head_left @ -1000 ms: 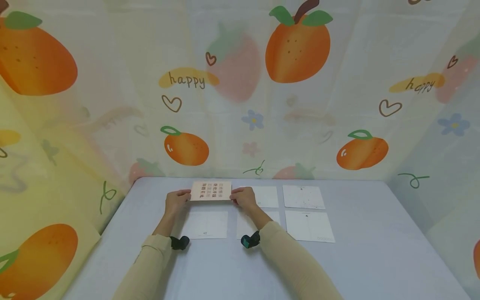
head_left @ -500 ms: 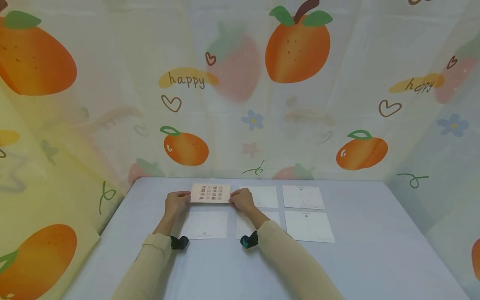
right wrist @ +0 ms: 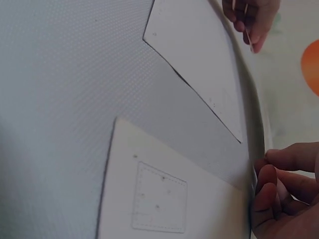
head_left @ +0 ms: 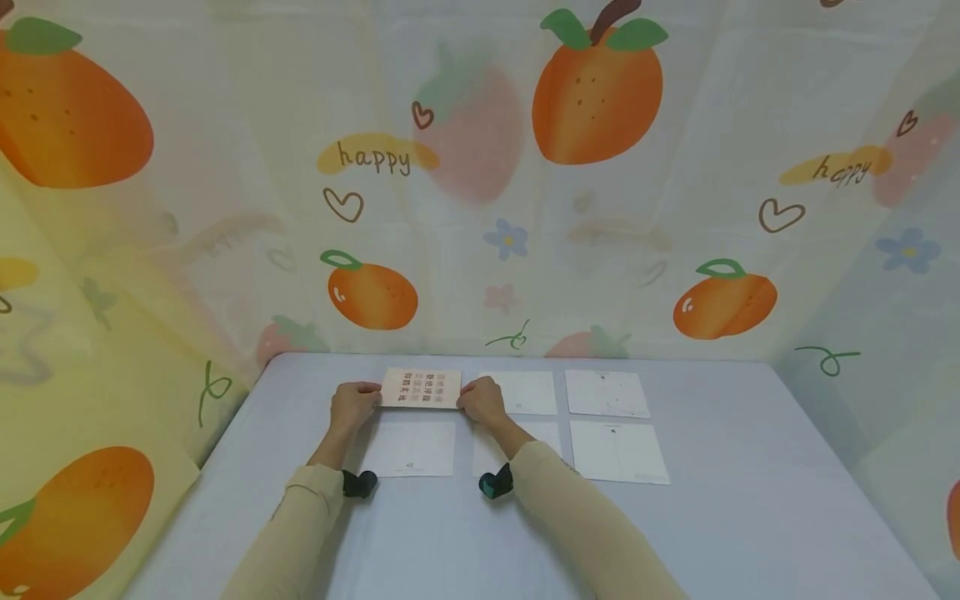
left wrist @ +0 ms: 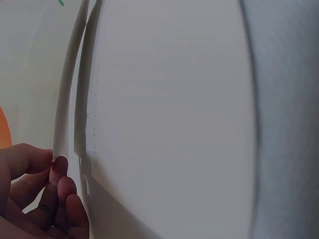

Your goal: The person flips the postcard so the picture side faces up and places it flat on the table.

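A cream postcard (head_left: 422, 388) printed with rows of characters is held level between both hands at the back left of the table. My left hand (head_left: 354, 408) pinches its left edge between thumb and fingers. At the opposite edge my right hand (head_left: 484, 402) pinches it the same way. In the left wrist view the postcard (left wrist: 64, 109) appears nearly edge-on, with the left hand's fingertips (left wrist: 59, 167) on its end. A white card (head_left: 411, 448) lies flat just in front of it, and another white card (head_left: 534, 392) lies beside the right hand.
Two more white cards, one at the back (head_left: 606, 393) and one nearer (head_left: 618, 452), lie to the right. Another white card (head_left: 487, 450) is partly covered by the right forearm. A pale cloth covers the table (head_left: 750, 500); a fruit-patterned curtain (head_left: 465, 250) hangs behind it.
The postcard has shifted slightly toward the front and down, its printed face tipping a little. My right hand has come slightly left with it. The left hand stays nearly still.
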`<state>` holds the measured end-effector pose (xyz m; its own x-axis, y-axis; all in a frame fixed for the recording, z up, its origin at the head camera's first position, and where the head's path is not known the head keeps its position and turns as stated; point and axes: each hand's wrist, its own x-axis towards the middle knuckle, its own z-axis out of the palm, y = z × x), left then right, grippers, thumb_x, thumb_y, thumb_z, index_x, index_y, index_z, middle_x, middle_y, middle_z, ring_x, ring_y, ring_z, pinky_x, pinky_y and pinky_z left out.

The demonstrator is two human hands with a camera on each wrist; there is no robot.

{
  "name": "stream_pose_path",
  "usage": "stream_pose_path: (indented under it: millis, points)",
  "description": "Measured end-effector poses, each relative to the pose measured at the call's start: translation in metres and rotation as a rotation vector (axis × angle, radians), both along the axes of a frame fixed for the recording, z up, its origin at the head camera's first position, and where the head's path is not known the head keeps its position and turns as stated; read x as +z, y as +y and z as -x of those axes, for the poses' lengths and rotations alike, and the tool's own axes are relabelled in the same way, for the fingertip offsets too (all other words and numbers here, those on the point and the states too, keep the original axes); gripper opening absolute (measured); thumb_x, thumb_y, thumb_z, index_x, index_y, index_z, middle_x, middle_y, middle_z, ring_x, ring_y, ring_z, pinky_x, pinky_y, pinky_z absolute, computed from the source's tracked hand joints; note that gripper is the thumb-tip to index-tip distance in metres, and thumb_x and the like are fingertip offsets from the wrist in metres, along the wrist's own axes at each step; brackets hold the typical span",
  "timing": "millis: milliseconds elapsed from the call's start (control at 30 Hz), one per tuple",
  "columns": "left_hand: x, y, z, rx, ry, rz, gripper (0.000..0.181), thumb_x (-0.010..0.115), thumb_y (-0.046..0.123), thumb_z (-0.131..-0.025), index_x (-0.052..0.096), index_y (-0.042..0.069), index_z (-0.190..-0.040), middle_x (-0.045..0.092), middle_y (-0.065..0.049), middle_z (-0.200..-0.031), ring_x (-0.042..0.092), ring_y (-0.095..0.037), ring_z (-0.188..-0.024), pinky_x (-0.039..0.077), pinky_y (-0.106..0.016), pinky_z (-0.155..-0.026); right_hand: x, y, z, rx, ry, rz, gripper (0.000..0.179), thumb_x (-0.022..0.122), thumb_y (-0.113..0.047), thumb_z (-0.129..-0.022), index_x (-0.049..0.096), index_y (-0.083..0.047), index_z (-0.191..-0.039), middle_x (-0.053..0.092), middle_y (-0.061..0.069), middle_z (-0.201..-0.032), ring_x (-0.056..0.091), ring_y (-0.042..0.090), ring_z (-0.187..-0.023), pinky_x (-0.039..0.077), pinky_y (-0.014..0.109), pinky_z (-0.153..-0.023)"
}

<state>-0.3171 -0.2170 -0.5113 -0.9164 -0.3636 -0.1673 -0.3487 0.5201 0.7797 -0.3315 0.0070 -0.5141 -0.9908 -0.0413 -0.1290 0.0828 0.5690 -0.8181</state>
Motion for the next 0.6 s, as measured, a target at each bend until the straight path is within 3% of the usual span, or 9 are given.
stream_pose_path:
  millis: [200, 433, 600]
  points:
    - [0.0008, 0.0002, -0.0012, 0.006, 0.004, 0.024, 0.027, 0.057, 0.010, -0.090, 0.069, -0.003, -0.110, 0.066, -0.024, -0.118, 0.061, -0.032, -0.102, 0.049, -0.040, -0.083, 0.0009, 0.0000, -0.0026, 0.002, 0.005, -0.007, 0.016, 0.069, -0.002, -0.077, 0.074, 0.003, -0.092, 0.073, 0.014, -0.092, 0.060, 0.018, -0.073, 0.044, 0.022, -0.058]
    - [0.0000, 0.0004, -0.0036, -0.001, -0.002, 0.015, 0.027, 0.059, 0.010, -0.090, 0.069, -0.003, -0.111, 0.066, -0.024, -0.119, 0.061, -0.034, -0.106, 0.048, -0.043, -0.088, 0.0040, 0.0017, -0.0059, 0.005, 0.004, -0.001, 0.015, 0.069, -0.002, -0.078, 0.074, 0.003, -0.091, 0.073, 0.015, -0.089, 0.061, 0.018, -0.073, 0.045, 0.022, -0.058]
    - [0.0004, -0.0002, -0.0038, 0.005, -0.009, 0.010, 0.027, 0.058, 0.011, -0.091, 0.068, -0.003, -0.112, 0.065, -0.024, -0.119, 0.060, -0.034, -0.106, 0.049, -0.044, -0.090, 0.0065, 0.0022, -0.0083, -0.005, 0.033, 0.014, 0.013, 0.068, -0.004, -0.081, 0.074, 0.003, -0.090, 0.073, 0.015, -0.090, 0.064, 0.023, -0.081, 0.051, 0.027, -0.064]
